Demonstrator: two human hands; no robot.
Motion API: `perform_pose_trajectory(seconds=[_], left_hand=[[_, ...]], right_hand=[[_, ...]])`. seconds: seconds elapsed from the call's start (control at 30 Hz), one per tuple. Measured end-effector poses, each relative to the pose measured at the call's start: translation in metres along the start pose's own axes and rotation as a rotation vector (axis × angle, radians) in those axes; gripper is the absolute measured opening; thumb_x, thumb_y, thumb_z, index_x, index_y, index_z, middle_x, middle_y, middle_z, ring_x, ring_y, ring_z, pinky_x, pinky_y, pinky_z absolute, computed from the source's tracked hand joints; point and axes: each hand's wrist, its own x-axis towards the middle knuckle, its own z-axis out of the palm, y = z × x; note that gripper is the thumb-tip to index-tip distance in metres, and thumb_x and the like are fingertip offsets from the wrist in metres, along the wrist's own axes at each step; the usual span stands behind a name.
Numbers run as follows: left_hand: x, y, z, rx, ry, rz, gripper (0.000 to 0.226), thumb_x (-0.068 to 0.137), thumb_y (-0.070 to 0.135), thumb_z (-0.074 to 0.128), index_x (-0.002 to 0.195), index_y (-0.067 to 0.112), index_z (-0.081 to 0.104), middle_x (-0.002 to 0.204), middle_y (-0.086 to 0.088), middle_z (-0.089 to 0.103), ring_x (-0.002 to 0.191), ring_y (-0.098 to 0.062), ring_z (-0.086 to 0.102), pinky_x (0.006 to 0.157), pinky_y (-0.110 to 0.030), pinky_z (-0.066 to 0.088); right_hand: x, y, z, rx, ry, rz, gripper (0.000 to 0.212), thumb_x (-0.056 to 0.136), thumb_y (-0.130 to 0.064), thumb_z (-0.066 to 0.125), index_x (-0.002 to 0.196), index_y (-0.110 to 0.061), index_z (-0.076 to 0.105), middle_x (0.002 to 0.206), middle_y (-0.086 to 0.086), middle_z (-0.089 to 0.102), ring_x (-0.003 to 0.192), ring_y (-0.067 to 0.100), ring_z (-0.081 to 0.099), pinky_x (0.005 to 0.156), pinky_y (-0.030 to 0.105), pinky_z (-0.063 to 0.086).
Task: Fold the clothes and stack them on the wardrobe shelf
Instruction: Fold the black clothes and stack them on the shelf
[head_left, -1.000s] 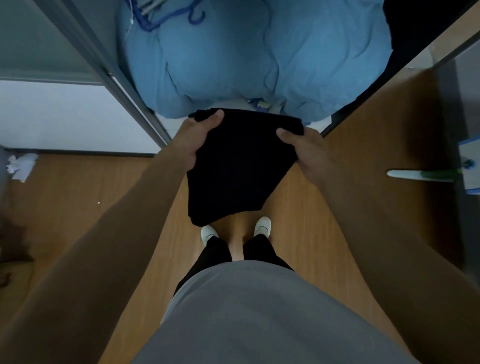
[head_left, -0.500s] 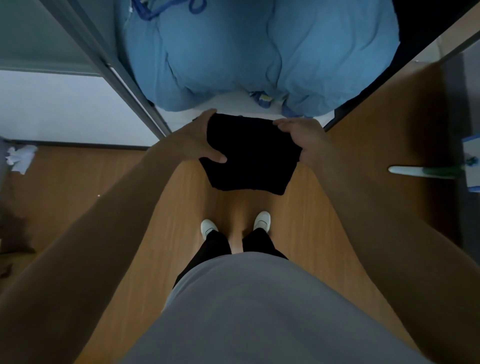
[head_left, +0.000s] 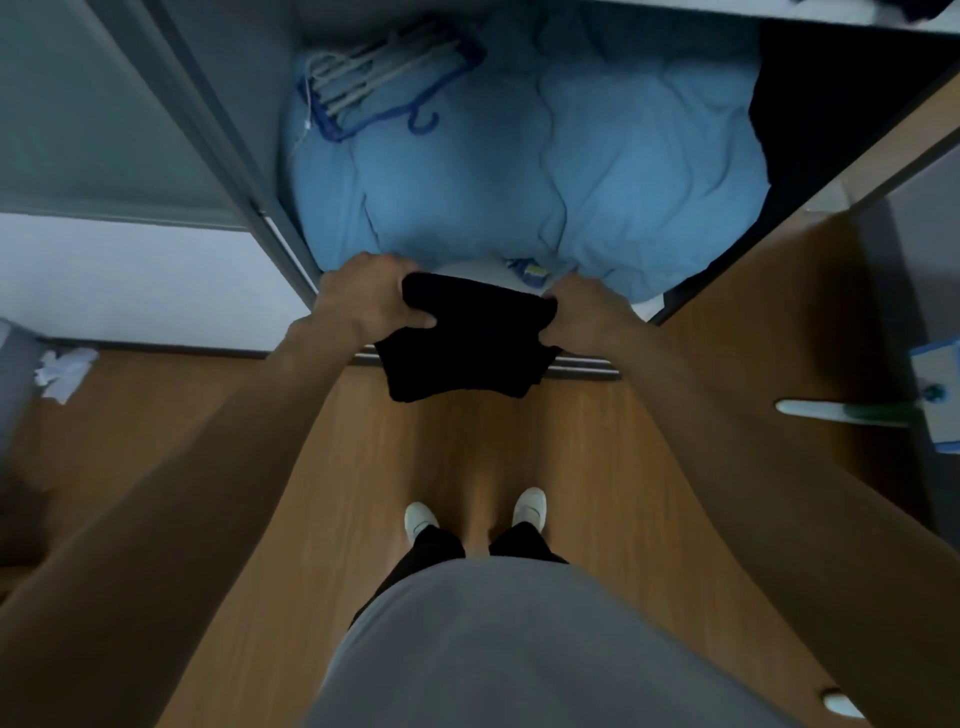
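A folded black garment (head_left: 470, 343) hangs in the air between both hands, just in front of the open wardrobe. My left hand (head_left: 366, 296) grips its left edge, thumb over the front. My right hand (head_left: 584, 312) grips the right edge with curled fingers. The garment is a compact dark bundle whose lower edge hangs over the wardrobe's door track (head_left: 587, 370). A white shelf edge (head_left: 852, 13) shows at the top right of the wardrobe, with dark fabric lying on it.
A bulky light-blue duvet (head_left: 545, 171) fills the wardrobe's lower compartment, with blue and white hangers (head_left: 374, 83) on top. A sliding door frame (head_left: 218, 135) stands to the left. Crumpled white paper (head_left: 65, 366) lies on the wooden floor; a mop (head_left: 852, 411) lies to the right.
The garment went from a long hanging piece to a short folded bundle. Both hands carried it up and forward toward the wardrobe, and the view tilted up to show more of the wardrobe.
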Motion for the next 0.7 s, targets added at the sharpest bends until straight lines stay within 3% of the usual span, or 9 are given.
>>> perform_pose_trajectory(seconds=[0.13,0.27,0.37,0.43,0.47,0.53,0.6,0.63,0.7], left_hand=[[0.002,-0.021,-0.037,-0.072,-0.096,0.031,0.067,0.064,0.033,0.091,0.120,0.024,0.057,0.123,0.003,0.037,0.108,-0.017,0.046,0.098,-0.028,0.040],[-0.001,-0.025,-0.069,-0.110,-0.023,0.127,0.047,0.072,0.030,0.085,0.111,0.022,0.060,0.109,0.005,0.057,0.101,-0.019,0.058,0.093,-0.035,0.049],[-0.003,-0.017,-0.103,-0.070,0.222,0.190,0.036,0.075,0.030,0.080,0.103,0.023,0.059,0.100,0.002,0.066,0.092,-0.020,0.061,0.079,-0.034,0.050],[-0.007,-0.011,-0.125,-0.031,0.380,0.242,0.028,0.078,0.027,0.077,0.096,0.019,0.056,0.089,0.001,0.063,0.083,-0.020,0.058,0.067,-0.033,0.044],[-0.010,-0.008,-0.136,-0.020,0.447,0.270,0.025,0.080,0.026,0.074,0.088,0.020,0.051,0.082,0.003,0.060,0.079,-0.023,0.059,0.064,-0.034,0.043],[-0.015,-0.006,-0.156,-0.025,0.563,0.302,0.025,0.080,0.024,0.069,0.081,0.022,0.045,0.074,0.003,0.058,0.074,-0.027,0.060,0.064,-0.038,0.047],[-0.018,-0.006,-0.174,-0.071,0.665,0.297,0.020,0.079,0.020,0.067,0.083,0.019,0.048,0.071,0.001,0.060,0.069,-0.026,0.061,0.062,-0.037,0.049],[-0.019,-0.007,-0.181,-0.107,0.709,0.290,0.019,0.078,0.017,0.067,0.083,0.018,0.048,0.068,0.001,0.059,0.066,-0.025,0.060,0.058,-0.034,0.047],[-0.019,-0.005,-0.193,-0.175,0.777,0.284,0.020,0.078,0.013,0.066,0.081,0.015,0.047,0.064,0.001,0.057,0.061,-0.022,0.057,0.051,-0.030,0.040]], right_hand=[[0.009,-0.023,-0.041,0.253,0.135,-0.008,0.032,0.069,-0.008,0.066,0.051,-0.022,0.044,0.058,-0.007,0.046,0.058,0.013,0.048,0.053,0.025,0.032],[0.007,-0.049,-0.070,0.452,0.288,-0.079,0.022,0.067,-0.002,0.061,0.059,-0.023,0.056,0.061,-0.010,0.053,0.065,0.011,0.055,0.058,0.023,0.040],[-0.002,-0.061,-0.081,1.042,0.548,-0.106,0.032,0.076,0.004,0.059,0.088,-0.023,0.068,0.081,-0.006,0.064,0.075,0.004,0.060,0.067,0.017,0.049],[-0.004,-0.069,-0.083,1.445,0.725,0.004,0.022,0.086,-0.008,0.057,0.102,-0.021,0.066,0.089,-0.003,0.064,0.079,0.010,0.061,0.066,0.023,0.051],[-0.003,-0.072,-0.082,1.553,0.699,0.115,0.016,0.091,-0.020,0.057,0.105,-0.018,0.065,0.091,-0.001,0.063,0.078,0.012,0.062,0.065,0.026,0.052],[0.001,-0.078,-0.081,1.756,0.317,0.281,0.044,0.096,-0.050,0.051,0.104,-0.008,0.061,0.094,0.007,0.061,0.081,0.021,0.063,0.069,0.036,0.055],[0.004,-0.087,-0.087,1.963,-0.152,0.226,0.083,0.088,-0.073,0.045,0.120,0.003,0.051,0.117,0.023,0.059,0.105,0.039,0.062,0.086,0.053,0.054],[0.005,-0.093,-0.095,2.035,-0.276,0.163,0.095,0.083,-0.077,0.049,0.133,0.003,0.044,0.133,0.031,0.050,0.118,0.048,0.055,0.092,0.060,0.050],[0.009,-0.108,-0.120,2.099,-0.305,-0.008,0.097,0.080,-0.072,0.060,0.142,0.000,0.043,0.144,0.033,0.044,0.126,0.056,0.048,0.098,0.067,0.045]])
